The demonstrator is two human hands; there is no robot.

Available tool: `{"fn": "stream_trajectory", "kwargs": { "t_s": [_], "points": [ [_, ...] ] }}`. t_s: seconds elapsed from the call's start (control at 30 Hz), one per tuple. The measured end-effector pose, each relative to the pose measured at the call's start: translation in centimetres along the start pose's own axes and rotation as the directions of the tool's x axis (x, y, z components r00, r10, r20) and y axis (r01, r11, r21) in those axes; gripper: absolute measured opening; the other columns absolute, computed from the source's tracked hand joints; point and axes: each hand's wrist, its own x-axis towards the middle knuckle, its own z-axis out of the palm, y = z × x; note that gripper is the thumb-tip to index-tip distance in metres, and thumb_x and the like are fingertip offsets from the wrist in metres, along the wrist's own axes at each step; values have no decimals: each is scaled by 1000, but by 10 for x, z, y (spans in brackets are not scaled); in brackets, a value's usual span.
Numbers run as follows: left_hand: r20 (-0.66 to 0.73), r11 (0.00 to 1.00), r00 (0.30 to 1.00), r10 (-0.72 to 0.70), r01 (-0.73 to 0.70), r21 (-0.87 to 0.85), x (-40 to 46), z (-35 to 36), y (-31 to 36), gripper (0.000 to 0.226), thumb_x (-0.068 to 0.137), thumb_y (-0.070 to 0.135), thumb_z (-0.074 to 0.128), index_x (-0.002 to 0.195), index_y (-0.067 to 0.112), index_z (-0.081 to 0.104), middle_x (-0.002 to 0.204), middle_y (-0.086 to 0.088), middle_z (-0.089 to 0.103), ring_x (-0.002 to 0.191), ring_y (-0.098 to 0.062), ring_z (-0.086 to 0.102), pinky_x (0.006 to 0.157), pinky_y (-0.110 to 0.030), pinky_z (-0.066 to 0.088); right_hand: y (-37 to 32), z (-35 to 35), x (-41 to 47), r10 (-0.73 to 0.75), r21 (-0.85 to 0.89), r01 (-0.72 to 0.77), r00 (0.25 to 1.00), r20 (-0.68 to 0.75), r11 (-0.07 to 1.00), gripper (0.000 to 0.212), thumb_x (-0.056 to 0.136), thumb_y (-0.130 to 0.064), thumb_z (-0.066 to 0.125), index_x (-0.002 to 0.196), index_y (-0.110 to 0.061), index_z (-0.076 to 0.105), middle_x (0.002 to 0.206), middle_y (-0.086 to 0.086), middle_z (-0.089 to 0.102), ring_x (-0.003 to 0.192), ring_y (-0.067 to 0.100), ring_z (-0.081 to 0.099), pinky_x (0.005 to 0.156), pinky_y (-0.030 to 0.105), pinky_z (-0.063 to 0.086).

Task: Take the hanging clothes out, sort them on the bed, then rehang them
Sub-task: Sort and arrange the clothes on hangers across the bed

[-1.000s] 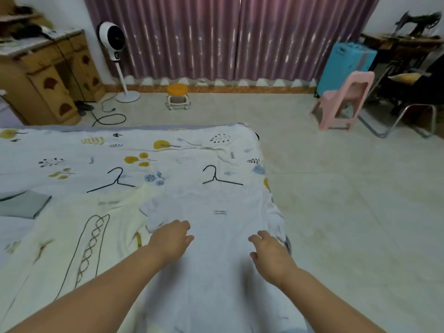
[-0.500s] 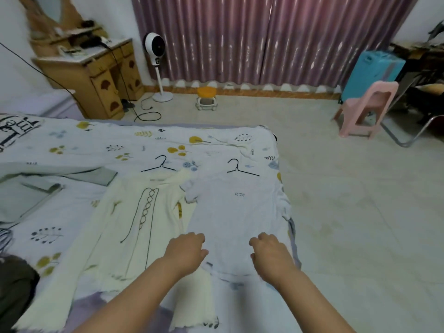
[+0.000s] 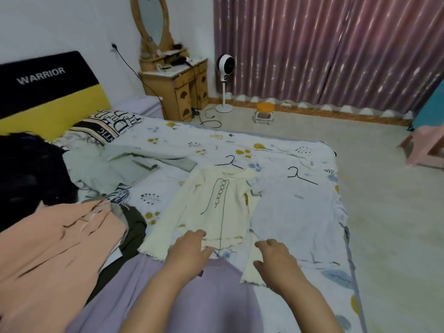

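A cream knit top [image 3: 209,207] and a pale lilac T-shirt [image 3: 293,219] lie flat side by side on the bed [image 3: 182,145], each with a black hanger, one [image 3: 229,162] above the cream top and one [image 3: 301,177] above the T-shirt. A purple garment [image 3: 182,294] lies nearest me. My left hand [image 3: 189,251] hovers over the cream top's hem with relaxed fingers. My right hand [image 3: 276,263] is over the cream sleeve end, fingers loose, holding nothing.
A peach garment [image 3: 52,248], dark clothes [image 3: 31,169] and a grey-green garment [image 3: 134,162] lie on the bed's left side. The bed's right edge drops to tiled floor [image 3: 389,212]. A wooden dresser [image 3: 177,85], a standing fan [image 3: 225,66], a small stool [image 3: 264,112] and a pink chair [image 3: 427,150] stand beyond.
My view swung left, bringing the headboard and the clothes pile into sight. Both hands slid back off the lilac T-shirt toward me and left, now over the cream top's hem and sleeve.
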Motion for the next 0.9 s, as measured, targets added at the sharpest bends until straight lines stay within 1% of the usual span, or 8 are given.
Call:
{"fn": "stream_trajectory", "kwargs": {
  "t_s": [0.13, 0.23, 0.4, 0.53, 0.7, 0.9],
  "points": [
    [-83, 994, 993, -78, 71, -82, -39, -28, -74, 50, 95, 39, 43, 141, 19, 33, 140, -6, 40, 125, -23, 43, 100, -35, 39, -72, 16, -17, -58, 16, 58, 998, -39, 998, 45, 97, -26, 41, 141, -22, 33, 144, 3, 34, 133, 23, 30, 104, 33, 33],
    [-153, 987, 982, -109, 89, -136, -71, -47, -130, 50, 95, 37, 44, 141, 19, 34, 140, -5, 40, 124, -22, 44, 100, -37, 39, -133, 32, -30, -103, 34, 105, 993, -63, 994, 46, 96, -25, 42, 141, -22, 33, 144, 4, 34, 133, 22, 30, 104, 33, 33],
    [-189, 973, 961, -199, 171, -156, -124, -72, -233, 49, 96, 36, 42, 141, 22, 30, 142, -3, 37, 127, -21, 39, 103, -32, 36, -234, 66, -51, -177, 33, 179, 983, -52, 983, 47, 97, -30, 45, 141, -21, 33, 143, 3, 36, 133, 22, 30, 105, 32, 33],
    [-199, 942, 928, -315, 280, -186, -159, -90, -304, 50, 96, 35, 42, 142, 23, 27, 143, -2, 36, 127, -20, 39, 104, -35, 35, -305, 89, -54, -218, 0, 218, 976, -5, 976, 47, 97, -30, 45, 142, -21, 33, 142, 6, 36, 133, 25, 31, 104, 35, 35],
    [-200, 913, 899, -389, 347, -217, -175, -109, -366, 50, 96, 35, 42, 142, 22, 28, 142, -4, 36, 126, -22, 39, 102, -35, 37, -368, 109, -47, -271, -27, 272, 962, 37, 962, 47, 97, -29, 45, 142, -20, 33, 140, 6, 38, 131, 25, 33, 104, 34, 35],
    [-181, 885, 882, -436, 383, -266, -162, -119, -410, 51, 96, 37, 42, 143, 24, 27, 143, -2, 35, 127, -21, 38, 102, -32, 36, -419, 125, -8, -298, -47, 304, 949, 101, 952, 47, 96, -28, 45, 141, -20, 35, 139, 6, 39, 129, 26, 35, 103, 39, 37]
  ]
}}
